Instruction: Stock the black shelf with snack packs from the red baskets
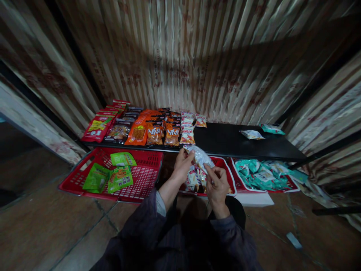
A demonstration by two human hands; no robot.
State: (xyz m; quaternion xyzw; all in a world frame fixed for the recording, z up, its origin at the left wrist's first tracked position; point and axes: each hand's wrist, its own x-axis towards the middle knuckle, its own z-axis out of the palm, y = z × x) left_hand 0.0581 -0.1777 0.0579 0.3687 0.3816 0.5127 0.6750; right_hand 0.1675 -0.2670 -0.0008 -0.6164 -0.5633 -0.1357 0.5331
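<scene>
Between my two hands is a white and yellow snack bag [199,156], held tilted above the middle red basket [225,165]. My left hand [184,162] grips its upper left end. The fingers of my right hand [217,184] pinch its lower right end. Under it, more red and white snack bags [193,180] lie in the basket, partly hidden by my hands. Just beyond, a column of red and white snack bags [187,128] stands at the front of the black shelf [222,139], with a similar bag [201,121] beside it.
Orange bags [155,133], dark packs [121,130] and red bags [97,126] line the shelf's left. A white bag [252,134] and a teal bag [272,129] lie at its right. The left basket [146,184] holds green bags [120,180]; the right basket [295,185] holds teal bags [262,175].
</scene>
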